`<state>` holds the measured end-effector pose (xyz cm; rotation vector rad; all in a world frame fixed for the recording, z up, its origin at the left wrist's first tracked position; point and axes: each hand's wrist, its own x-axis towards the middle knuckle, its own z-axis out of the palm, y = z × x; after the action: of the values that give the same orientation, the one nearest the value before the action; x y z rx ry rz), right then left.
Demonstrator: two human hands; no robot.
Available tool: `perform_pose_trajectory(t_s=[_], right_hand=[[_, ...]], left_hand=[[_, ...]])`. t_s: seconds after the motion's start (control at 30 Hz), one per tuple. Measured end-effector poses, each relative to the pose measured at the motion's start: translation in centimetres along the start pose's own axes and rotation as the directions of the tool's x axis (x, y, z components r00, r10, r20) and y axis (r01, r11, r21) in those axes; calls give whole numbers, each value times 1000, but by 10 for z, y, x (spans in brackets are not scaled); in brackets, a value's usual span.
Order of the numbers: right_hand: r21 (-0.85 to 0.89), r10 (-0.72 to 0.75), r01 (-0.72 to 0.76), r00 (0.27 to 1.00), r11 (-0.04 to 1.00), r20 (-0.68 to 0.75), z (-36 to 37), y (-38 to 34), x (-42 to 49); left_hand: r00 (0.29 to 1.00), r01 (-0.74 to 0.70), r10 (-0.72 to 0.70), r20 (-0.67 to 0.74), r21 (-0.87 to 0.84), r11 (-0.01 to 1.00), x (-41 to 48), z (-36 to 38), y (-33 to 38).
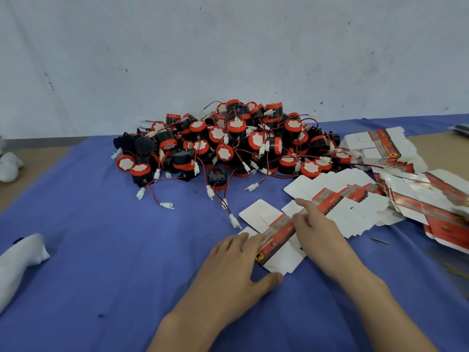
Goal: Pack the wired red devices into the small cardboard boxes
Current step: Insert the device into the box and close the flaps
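A heap of several round red-and-black devices (228,143) with red-black wires and white plugs lies at the back of the blue cloth (101,237). One flat, unfolded red-and-white cardboard box (275,233) lies in front of me. My left hand (233,262) rests on the box's near left end with straight fingers and the thumb spread. My right hand (317,229) lies on its right part, with the index finger stretched toward a second flat box (327,196). Neither hand holds a device.
A spread pile of flat boxes (406,189) covers the right side. White cloth items lie at the lower left (20,260) and the far left (9,165). A pale wall (228,47) stands behind the heap. Loose plugs (234,221) trail toward the hands.
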<state>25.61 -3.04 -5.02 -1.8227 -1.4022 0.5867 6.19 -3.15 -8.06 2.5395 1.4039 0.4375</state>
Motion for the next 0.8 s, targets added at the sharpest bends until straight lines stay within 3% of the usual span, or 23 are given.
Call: perform_pose_trajectory(t_s=[0.2, 0.3, 0.4, 0.47, 0.57, 0.8], right_hand=[[112, -29, 35, 998, 993, -52, -8, 0, -7], [310, 22, 11, 995, 951, -101, -10, 1, -7], [661, 122, -149, 989, 736, 86, -6, -3, -8], [765, 90, -198, 979, 613, 182, -5, -8, -12], [870, 18, -192, 978, 454, 207, -10, -12, -15], [941, -47, -119, 989, 317, 141, -12, -20, -15]], left_hand=[[990, -68, 63, -127, -35, 997, -3, -11, 10], [984, -50, 22, -174, -157, 986, -4, -17, 11], [976, -49, 13, -216, -164, 985, -5, -20, 13], [971, -61, 23, -237, -153, 986, -6, -19, 14], [964, -88, 49, -260, -140, 986, -5, -17, 15], [940, -149, 99, -327, -131, 980, -5, -21, 17]])
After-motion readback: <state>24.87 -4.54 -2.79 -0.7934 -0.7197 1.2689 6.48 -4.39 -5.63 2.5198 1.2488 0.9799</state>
